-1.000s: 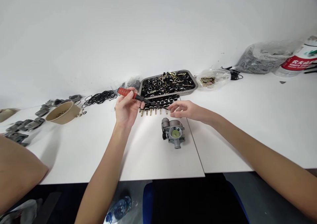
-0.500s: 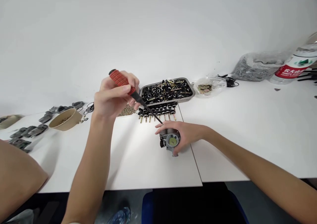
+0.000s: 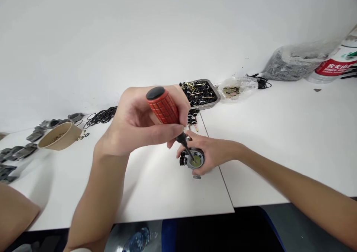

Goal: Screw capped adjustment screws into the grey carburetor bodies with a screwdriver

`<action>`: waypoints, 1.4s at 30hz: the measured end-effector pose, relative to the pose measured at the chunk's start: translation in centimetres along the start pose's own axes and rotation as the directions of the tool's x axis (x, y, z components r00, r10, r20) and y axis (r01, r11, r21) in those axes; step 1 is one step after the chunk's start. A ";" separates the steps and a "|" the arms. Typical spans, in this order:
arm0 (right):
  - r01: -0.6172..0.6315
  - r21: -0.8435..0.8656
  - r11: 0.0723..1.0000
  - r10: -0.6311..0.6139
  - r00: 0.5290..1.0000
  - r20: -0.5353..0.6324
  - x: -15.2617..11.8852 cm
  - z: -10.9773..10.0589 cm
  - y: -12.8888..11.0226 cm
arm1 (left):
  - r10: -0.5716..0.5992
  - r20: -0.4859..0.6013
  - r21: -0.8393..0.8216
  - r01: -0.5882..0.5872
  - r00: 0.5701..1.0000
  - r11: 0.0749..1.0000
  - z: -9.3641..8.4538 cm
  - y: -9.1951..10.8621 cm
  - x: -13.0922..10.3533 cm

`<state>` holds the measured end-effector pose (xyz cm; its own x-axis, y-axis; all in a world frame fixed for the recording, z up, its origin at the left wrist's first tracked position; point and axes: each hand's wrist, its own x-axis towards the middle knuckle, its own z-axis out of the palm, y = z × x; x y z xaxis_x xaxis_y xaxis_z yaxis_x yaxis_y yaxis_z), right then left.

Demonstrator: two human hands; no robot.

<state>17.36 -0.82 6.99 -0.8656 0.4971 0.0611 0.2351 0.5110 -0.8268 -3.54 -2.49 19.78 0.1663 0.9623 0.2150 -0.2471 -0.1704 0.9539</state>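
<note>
My left hand [image 3: 150, 122] is closed round the red handle of a screwdriver [image 3: 164, 109] with a black end cap. The shaft points down to the right, and its tip is at the brass-coloured disc [image 3: 197, 161] inside the round bore of a grey metal carburetor [image 3: 203, 156]. My right hand [image 3: 210, 153] grips the carburetor from the right, fingers over its far side and thumb at the near side, keeping it on the white table. A black fitting [image 3: 183, 160] sticks out on its left.
Behind my hands stands a metal tray [image 3: 206, 105] of small black and brass parts, beside a plastic bag of metal discs [image 3: 231, 92]. A tan bowl [image 3: 60, 136] and grey castings [image 3: 16, 152] lie left. At the right are a grey-filled bag [image 3: 290, 64] and a large bottle [image 3: 331, 67]. Another person's arm [image 3: 16, 215] is at lower left.
My left hand has moved right and nearer, bringing the screwdriver tip from the carburetor's far side to the disc in its bore. My right hand keeps its hold, and the carburetor's bore now faces more upward.
</note>
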 end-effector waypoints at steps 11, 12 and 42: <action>0.063 -0.009 0.998 -0.063 0.998 -0.022 0.0 0.0 0.1 | -0.016 0.458 0.252 -0.112 0.889 0.961 1.6 -0.6 0.6; 0.062 -0.013 0.998 -0.062 0.998 -0.017 0.0 0.0 0.1 | 0.000 0.515 0.274 -0.164 0.857 0.948 1.8 -0.7 0.7; 0.073 -0.010 0.997 -0.073 0.997 0.002 0.1 0.0 0.5 | -0.058 0.724 0.347 -0.290 0.687 0.892 1.5 -0.2 0.6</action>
<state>17.42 -0.54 6.61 -0.8812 0.4573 0.1200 0.1761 0.5531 -0.8143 -1.97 -2.15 19.99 0.8202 0.5175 0.2440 0.0625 -0.5050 0.8609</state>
